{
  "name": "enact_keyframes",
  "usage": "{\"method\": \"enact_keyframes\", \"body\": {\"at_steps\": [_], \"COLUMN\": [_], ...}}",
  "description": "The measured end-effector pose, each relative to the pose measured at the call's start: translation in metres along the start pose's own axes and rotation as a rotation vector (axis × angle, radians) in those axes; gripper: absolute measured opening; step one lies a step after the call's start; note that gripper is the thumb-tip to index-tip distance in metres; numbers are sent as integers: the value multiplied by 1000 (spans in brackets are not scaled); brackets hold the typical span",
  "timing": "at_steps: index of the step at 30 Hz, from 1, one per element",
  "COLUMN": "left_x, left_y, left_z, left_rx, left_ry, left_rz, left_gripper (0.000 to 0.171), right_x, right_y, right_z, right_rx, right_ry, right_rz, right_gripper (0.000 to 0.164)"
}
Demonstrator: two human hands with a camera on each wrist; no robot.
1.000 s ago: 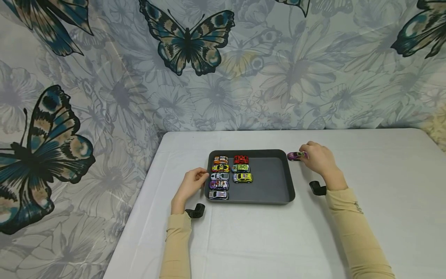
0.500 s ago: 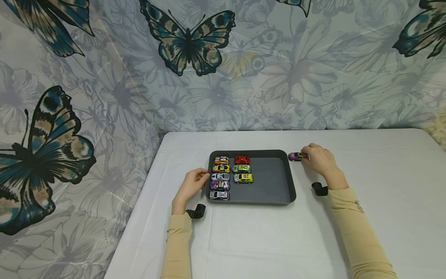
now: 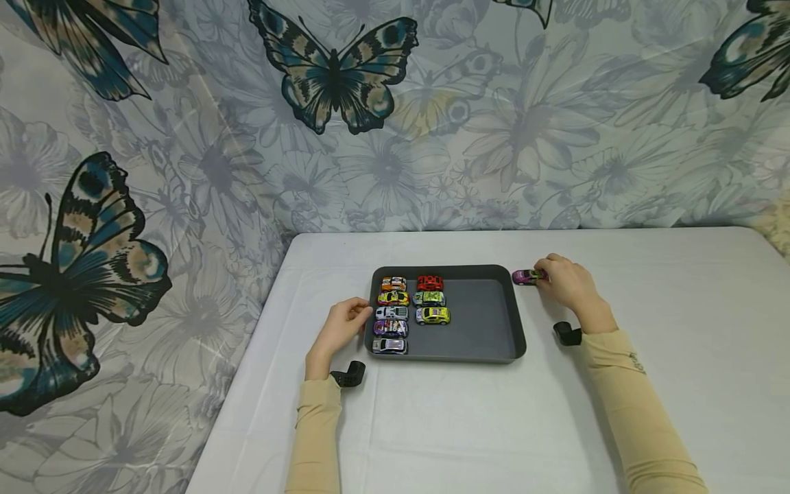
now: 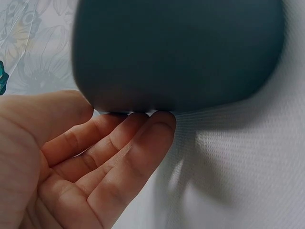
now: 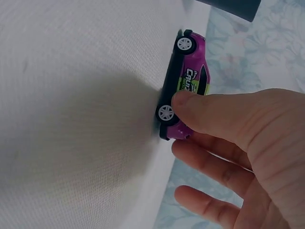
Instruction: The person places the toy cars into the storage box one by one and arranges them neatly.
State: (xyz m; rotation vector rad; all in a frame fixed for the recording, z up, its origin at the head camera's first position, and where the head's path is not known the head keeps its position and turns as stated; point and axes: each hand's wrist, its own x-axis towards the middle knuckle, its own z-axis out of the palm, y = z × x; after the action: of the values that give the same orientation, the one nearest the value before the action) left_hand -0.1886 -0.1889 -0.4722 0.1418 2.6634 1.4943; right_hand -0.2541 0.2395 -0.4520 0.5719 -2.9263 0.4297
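In the head view, my right hand (image 3: 568, 285) pinches a purple toy car (image 3: 527, 276) just beyond the tray's right rim. The right wrist view shows the thumb (image 5: 195, 107) over the side of the car (image 5: 193, 64), near its rear wheel, with the other fingers behind or spread below. My left hand (image 3: 339, 326) is at the left rim of a dark grey tray (image 3: 475, 322). Up close, its extended fingertips (image 4: 159, 124) and thumb meet the edge of the tray (image 4: 181, 52). Several small toy cars sit in two columns in the tray, among them a red car (image 3: 430, 283) and a yellow car (image 3: 433, 315).
A white cloth (image 3: 444, 425) covers the table. Behind it and to the left hangs a floral fabric with large butterflies (image 3: 333, 68). Black wrist cameras (image 3: 349, 374) stick out beside both wrists.
The view has shifted slightly. Both hands keep their places, the right with the purple toy car beside the tray and the left at its rim.
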Motion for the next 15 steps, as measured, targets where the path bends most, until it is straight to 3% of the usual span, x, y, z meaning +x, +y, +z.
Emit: {"method": "enact_keyframes", "body": {"at_steps": [15], "left_x": [0], "left_y": [0], "left_z": [0], "left_rx": [12], "left_ry": [-2], "left_rz": [-8], "left_gripper": [22], "right_x": [2], "right_y": [1], "right_z": [-2], "right_rx": [31], "right_ry": [-17], "right_rz": [9], "right_gripper": [17]}}
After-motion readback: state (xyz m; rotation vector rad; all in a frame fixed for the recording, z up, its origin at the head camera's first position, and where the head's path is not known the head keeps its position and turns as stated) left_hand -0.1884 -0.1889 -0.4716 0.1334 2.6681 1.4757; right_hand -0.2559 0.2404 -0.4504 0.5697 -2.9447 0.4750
